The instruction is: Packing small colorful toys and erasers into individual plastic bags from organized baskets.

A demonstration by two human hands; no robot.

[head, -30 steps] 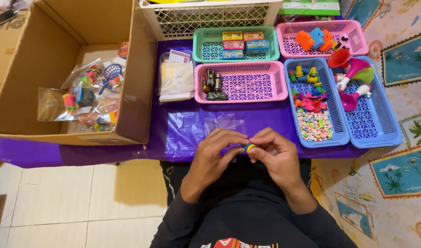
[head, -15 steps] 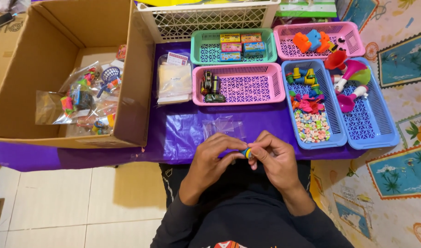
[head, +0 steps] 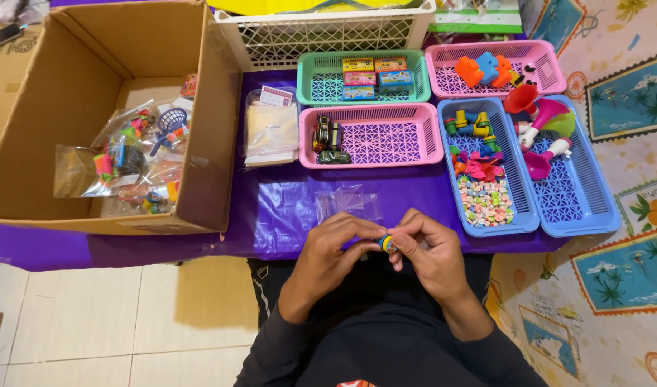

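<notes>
Both hands pinch one small round toy (head: 386, 243), yellow and blue, at the near edge of the table (head: 271, 215). Left hand (head: 336, 247) closes fingertips on its left side, right hand (head: 429, 251) on its right. Clear plastic bags (head: 348, 203) lie just beyond the toy. Pink basket (head: 407, 140) sits further beyond; cardboard box (head: 113, 115) stands well left of the toy.
</notes>
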